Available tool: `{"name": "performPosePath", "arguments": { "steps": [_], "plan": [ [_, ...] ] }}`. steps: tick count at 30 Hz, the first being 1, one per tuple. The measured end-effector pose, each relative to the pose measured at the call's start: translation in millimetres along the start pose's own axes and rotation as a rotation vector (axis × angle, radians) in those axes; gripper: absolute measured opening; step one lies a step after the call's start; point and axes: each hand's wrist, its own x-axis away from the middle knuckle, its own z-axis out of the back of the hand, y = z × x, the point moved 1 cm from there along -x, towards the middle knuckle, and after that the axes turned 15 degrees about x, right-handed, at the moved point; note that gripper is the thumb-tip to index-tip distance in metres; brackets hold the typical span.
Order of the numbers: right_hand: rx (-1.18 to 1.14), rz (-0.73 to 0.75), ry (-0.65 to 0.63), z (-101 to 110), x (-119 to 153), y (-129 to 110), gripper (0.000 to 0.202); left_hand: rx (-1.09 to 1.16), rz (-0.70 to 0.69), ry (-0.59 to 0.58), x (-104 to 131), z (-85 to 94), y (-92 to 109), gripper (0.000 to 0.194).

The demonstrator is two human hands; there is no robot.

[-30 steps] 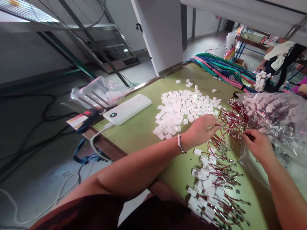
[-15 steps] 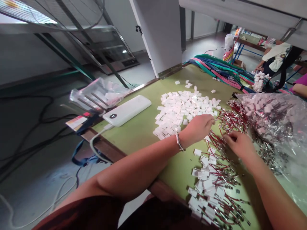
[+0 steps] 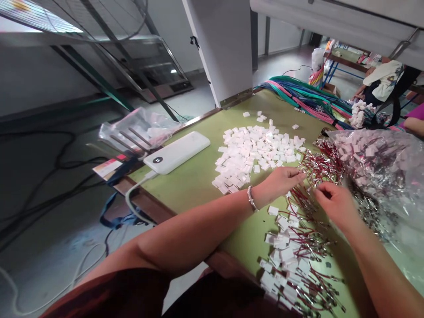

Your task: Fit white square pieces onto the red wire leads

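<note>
My left hand, with a bracelet on its wrist, reaches in with thumb and fingertips pinched together. Facing it, my right hand also pinches, its fingertips just apart from the left ones. What sits in either pinch is too small to make out. Beyond and between the hands lies a tangle of short red wires with metal terminals. Below them, white plastic connectors with red wires attached are spread in a row towards me. A heap of loose white connector housings lies past my left forearm.
A clear plastic bag of wired connectors bulges at the right. Bundled green, blue and pink cables cross the far edge. A white power bank with a cable lies at the left. A grey post stands behind; another person's sleeve shows far right.
My left hand has moved slightly right and towards me, its fingertips now nearer the right hand's. The right hand has shifted slightly right. The heaps look the same.
</note>
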Motion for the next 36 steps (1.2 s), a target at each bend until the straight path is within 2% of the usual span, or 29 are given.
{"name": "performPosePath", "arguments": {
  "steps": [3, 6, 8, 11, 13, 14, 15, 19, 22, 26, 28, 31, 33, 36],
  "plan": [
    [-0.017, 0.094, 0.023, -5, 14, -25, 0.023, 0.142, 0.0, -0.067, 4, -5.0, 0, 0.032],
    [-0.068, 0.136, 0.012, -5, 16, -20, 0.026, 0.142, -0.081, -0.041, 6, -0.3, 5, 0.03],
    [0.007, 0.078, 0.017, 4, 13, 5, 0.029, 0.048, -0.157, 0.043, 6, 6.9, 12, 0.03],
    [0.351, -0.007, 0.037, 25, 14, 60, 0.027, -0.11, -0.194, 0.086, 7, 14.2, 20, 0.03],
    [0.505, 0.043, -0.011, 36, 19, 93, 0.029, -0.194, -0.175, 0.036, 7, 14.5, 22, 0.029],
    [0.523, 0.129, -0.065, 39, 22, 106, 0.029, -0.225, -0.161, 0.009, 7, 13.9, 22, 0.028],
    [0.531, 0.201, -0.106, 41, 26, 116, 0.028, -0.242, -0.148, -0.011, 6, 13.3, 21, 0.028],
    [0.585, 0.253, -0.086, 35, 37, 132, 0.025, -0.23, -0.138, -0.031, 3, 12.6, 16, 0.03],
    [0.568, 0.266, -0.059, 28, 36, 128, 0.025, -0.232, -0.15, -0.052, 3, 11.8, 16, 0.03],
    [0.552, 0.073, 0.075, 29, 29, 106, 0.023, -0.285, -0.183, -0.088, 5, 6.8, 16, 0.03],
    [0.394, 0.009, 0.106, 31, 25, 83, 0.019, -0.308, -0.209, -0.116, 5, 4.0, 14, 0.03],
    [0.098, 0.086, 0.109, 29, 19, 41, 0.019, -0.299, -0.238, -0.157, 4, 1.7, 8, 0.036],
    [-0.026, 0.115, 0.169, 24, 14, 16, 0.02, -0.284, -0.246, -0.174, 3, 1.4, 6, 0.037],
    [-0.122, 0.138, 0.229, 14, 8, -6, 0.02, -0.266, -0.251, -0.192, 4, 1.1, 5, 0.036]
  ]
}}
